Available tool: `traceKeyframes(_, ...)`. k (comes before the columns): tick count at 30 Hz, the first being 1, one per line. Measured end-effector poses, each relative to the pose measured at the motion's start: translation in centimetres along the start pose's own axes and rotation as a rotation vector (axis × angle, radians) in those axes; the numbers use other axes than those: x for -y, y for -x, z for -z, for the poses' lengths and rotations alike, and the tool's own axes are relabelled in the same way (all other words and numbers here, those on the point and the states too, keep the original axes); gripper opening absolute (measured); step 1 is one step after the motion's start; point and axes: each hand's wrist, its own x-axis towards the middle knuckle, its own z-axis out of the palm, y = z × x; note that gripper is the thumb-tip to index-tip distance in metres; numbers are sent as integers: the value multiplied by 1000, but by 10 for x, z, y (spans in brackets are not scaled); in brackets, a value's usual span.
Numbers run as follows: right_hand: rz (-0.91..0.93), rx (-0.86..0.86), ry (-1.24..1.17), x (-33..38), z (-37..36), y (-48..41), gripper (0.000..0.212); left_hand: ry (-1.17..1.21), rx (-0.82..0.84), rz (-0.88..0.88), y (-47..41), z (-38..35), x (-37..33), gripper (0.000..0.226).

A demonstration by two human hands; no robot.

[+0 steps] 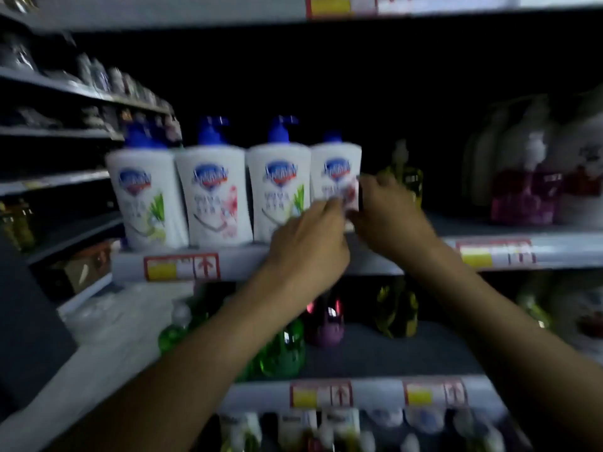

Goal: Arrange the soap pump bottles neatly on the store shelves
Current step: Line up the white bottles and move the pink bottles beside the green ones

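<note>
Several white soap pump bottles with blue pumps stand in a row at the front of the middle shelf. Both hands are on the rightmost white bottle. My left hand holds its lower front, fingers curled against it. My right hand grips its right side. The bottle to its left stands upright, touching it. The picture is blurred by motion, so finger detail is unclear.
A yellow pump bottle stands right behind my right hand. Pink bottles sit at the right of the same shelf. Green, purple and yellow bottles stand on the shelf below. More shelving runs along the left.
</note>
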Motion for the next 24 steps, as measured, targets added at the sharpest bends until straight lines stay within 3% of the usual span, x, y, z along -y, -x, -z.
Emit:
traceKeyframes(7,103,-252,69,-26,-13,108,33,-230,-71,-144,56,-42,-5,53)
traceKeyframes(11,69,-229,29,-54,-42,157,12,-152,-56,-227,73,-82,-5,51)
traceKeyframes(16,7,84,-25,-94,-96,209,10,-109,79,-337,97,-143,-17,30)
traceKeyframes(19,-69,290,-24,-112,-110,228,12,-106,179,-393,109,-175,-25,33)
traceKeyframes(22,-161,664,57,-139,-104,235,24,-84,303,-443,114,-211,-37,27)
traceKeyframes(24,-249,1021,152,-176,-98,230,18,-76,387,-443,112,-238,-54,14)
